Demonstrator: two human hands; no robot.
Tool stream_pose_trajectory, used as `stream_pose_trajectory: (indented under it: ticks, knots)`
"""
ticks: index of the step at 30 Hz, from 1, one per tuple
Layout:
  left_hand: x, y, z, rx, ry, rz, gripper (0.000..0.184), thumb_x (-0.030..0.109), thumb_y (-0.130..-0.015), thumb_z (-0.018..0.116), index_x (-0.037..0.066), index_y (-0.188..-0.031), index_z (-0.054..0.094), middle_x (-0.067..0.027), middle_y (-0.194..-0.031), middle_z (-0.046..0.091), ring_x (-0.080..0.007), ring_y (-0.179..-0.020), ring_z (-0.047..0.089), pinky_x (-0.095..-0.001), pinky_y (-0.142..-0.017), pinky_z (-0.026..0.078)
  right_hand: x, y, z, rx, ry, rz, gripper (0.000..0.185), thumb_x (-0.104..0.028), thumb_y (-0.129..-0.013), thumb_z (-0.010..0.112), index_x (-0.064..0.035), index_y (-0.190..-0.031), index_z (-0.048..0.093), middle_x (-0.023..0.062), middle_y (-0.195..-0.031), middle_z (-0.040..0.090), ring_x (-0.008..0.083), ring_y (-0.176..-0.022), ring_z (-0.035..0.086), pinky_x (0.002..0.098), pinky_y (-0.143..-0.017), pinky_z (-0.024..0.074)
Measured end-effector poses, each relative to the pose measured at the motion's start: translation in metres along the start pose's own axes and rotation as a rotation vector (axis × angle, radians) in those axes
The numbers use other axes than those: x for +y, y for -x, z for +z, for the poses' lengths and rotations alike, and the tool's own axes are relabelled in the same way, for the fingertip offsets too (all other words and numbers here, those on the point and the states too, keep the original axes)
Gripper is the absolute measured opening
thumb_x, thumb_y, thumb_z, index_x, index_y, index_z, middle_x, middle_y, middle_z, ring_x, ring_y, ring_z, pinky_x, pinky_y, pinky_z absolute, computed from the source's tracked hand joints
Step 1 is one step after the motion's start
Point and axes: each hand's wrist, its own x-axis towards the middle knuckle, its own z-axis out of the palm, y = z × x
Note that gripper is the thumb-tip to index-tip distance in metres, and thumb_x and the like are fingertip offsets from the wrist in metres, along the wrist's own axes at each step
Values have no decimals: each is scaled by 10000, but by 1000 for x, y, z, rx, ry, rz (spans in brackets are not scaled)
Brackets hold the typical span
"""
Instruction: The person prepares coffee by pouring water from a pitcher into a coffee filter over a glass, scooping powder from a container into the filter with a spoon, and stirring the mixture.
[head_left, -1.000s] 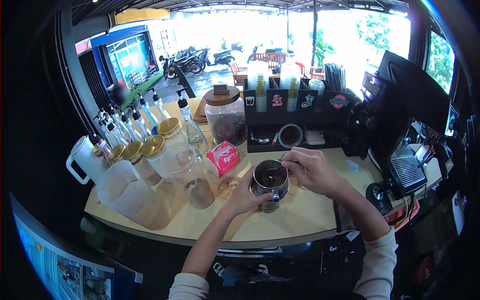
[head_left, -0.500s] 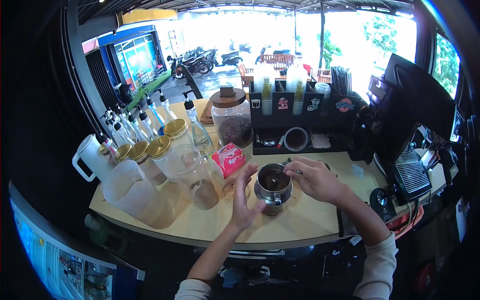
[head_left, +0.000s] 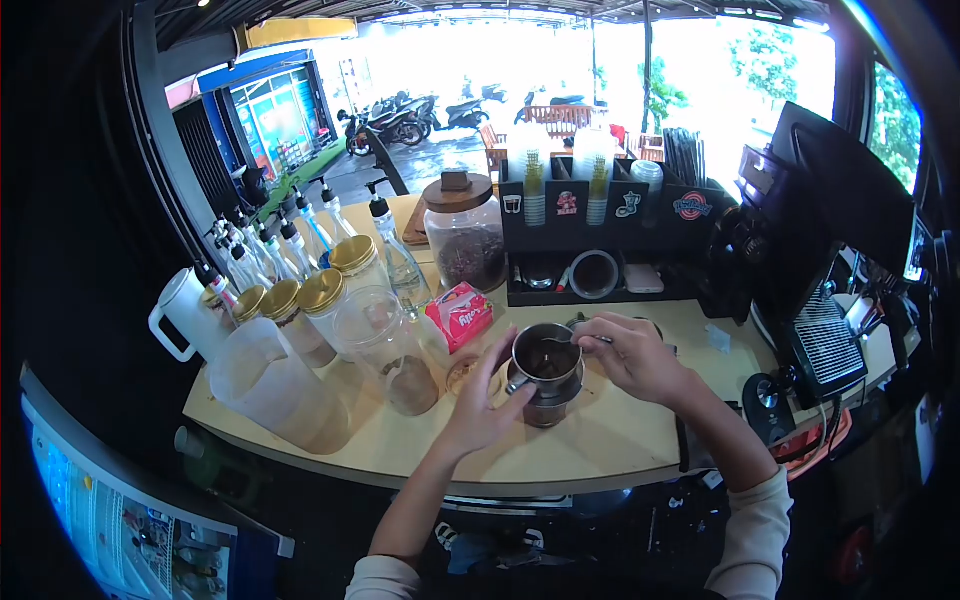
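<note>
Left of the metal cup [head_left: 551, 385] — pink packet [head_left: 460, 316], clear container [head_left: 375, 340], gold-lidded jars [head_left: 322, 292]

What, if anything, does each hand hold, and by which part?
The right hand holds a spoon by its handle; the left hand curls against the metal cup, grip unclear.

Near the middle of the table's [head_left: 620, 440] front edge, the left hand [head_left: 487, 405] curls round the handle side of a metal cup [head_left: 550, 384]; the right hand [head_left: 630, 355] pinches a thin metal utensil [head_left: 568, 341] that reaches over the rim into it; a pink packet [head_left: 460, 316] lies farther in. A translucent pitcher [head_left: 268, 395] stands toward the front left corner, gold-lidded jars [head_left: 322, 292] behind it; a wooden-lidded jar [head_left: 466, 252] and a black organiser [head_left: 650, 243] stand toward the back edge; a black machine [head_left: 822, 348] sits at the right end.
</note>
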Motion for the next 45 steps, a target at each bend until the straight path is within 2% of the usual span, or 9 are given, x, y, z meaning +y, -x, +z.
stream_pose_trajectory:
  ticks: [1,5,8,10,13,15,22,31,45]
  knots:
    - [0,0,-5,-25,7,-8,659,38,-823,636,-53,-1397,324,-188,-1371,459,-249,-1299,431,-360,-1084,316,-1,1,-1,5,1,1,83,-70,-909,562,4,-944,560,150,-811,578,336,-710,589,396,-621,458]
    - [-2,0,-6,9,57,-62,698,96,-801,687,-52,-1387,338,-192,-1335,494,-249,-1270,464,-367,-1074,333,-1,3,5,14,12,-14,84,-68,-901,574,-2,-952,564,154,-824,582,336,-728,590,398,-626,463]
    - [12,-3,7,79,-140,-9,795,182,-725,786,-54,-1360,369,-196,-1304,516,-256,-1235,499,-375,-1050,369,-2,4,5,27,3,-49,87,-61,-894,580,-6,-959,561,154,-827,580,336,-732,591,399,-630,467]
    - [20,-6,15,141,-280,7,932,242,-612,880,-36,-1347,379,-198,-1285,500,-261,-1212,511,-380,-1024,411,-1,2,7,27,-7,-49,91,-56,-890,582,-7,-962,559,153,-830,579,337,-732,590,401,-632,469]
    - [16,-8,22,191,-317,-33,937,251,-561,906,-31,-1307,414,-187,-1223,542,-263,-1141,569,-376,-983,455,2,1,7,58,46,-72,65,-60,-909,559,0,-931,573,136,-802,587,286,-681,600,347,-596,475]
    - [8,-8,21,190,-285,-30,909,269,-560,900,-30,-1285,440,-174,-1173,582,-263,-1111,588,-372,-960,461,-1,5,4,5,-29,14,89,-45,-883,580,-5,-957,549,150,-828,568,339,-736,584,402,-627,461]
    - [8,-10,14,117,-217,-80,767,284,-556,893,-18,-1171,548,-133,-1049,654,-222,-1022,632,-349,-905,480,1,4,8,34,-7,-48,80,-33,-877,576,-4,-943,541,151,-808,552,344,-719,571,401,-609,448]
    - [3,-10,14,139,-214,-40,750,282,-553,893,-8,-1162,564,-118,-1032,662,-210,-963,648,-335,-876,491,-3,5,10,82,42,-60,82,-35,-876,583,-1,-937,539,149,-790,539,344,-692,554,404,-597,432]
    - [9,-9,16,159,-227,-24,716,266,-561,888,-11,-1139,569,-127,-1028,659,-222,-985,644,-342,-871,493,-2,-2,19,128,82,-107,94,-40,-869,595,-1,-915,522,141,-792,547,329,-698,562,402,-617,449]
